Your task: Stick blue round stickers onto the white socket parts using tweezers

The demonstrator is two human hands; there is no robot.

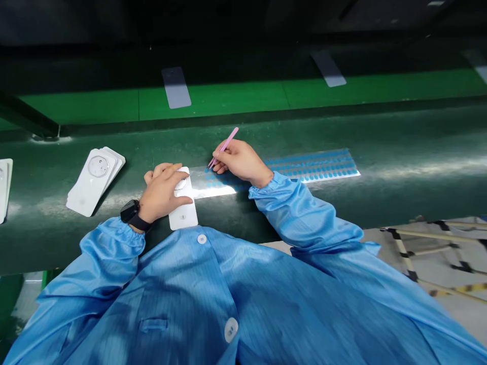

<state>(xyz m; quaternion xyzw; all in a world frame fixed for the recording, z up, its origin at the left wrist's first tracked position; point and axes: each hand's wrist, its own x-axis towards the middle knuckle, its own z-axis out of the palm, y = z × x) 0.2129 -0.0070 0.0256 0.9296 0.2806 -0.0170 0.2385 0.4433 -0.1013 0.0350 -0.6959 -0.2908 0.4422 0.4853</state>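
My left hand (pixel 162 195), a dark watch on its wrist, lies over a white rounded rectangular panel (pixel 183 218) and grips it against the green bench. The fingers and thumb cover part of the panel's round upper area. In my right hand (pixel 243 161) is a pair of pink tweezers (pixel 230 137), held like a pen. Their tips point down at the left part of a clear sheet with rows of small blue round stickers (pixel 315 165). The sheet's left end meets the panel's right edge. I cannot make out whether the tips hold a sticker.
A fanned stack of white panels (pixel 85 190) lies left of my left hand, and more panels (pixel 3 187) sit at the left edge. Beyond the bench edge, single panels (pixel 177 88) lie spaced along a bright green strip (pixel 243 96). A dark post (pixel 30 119) stands at the far left.
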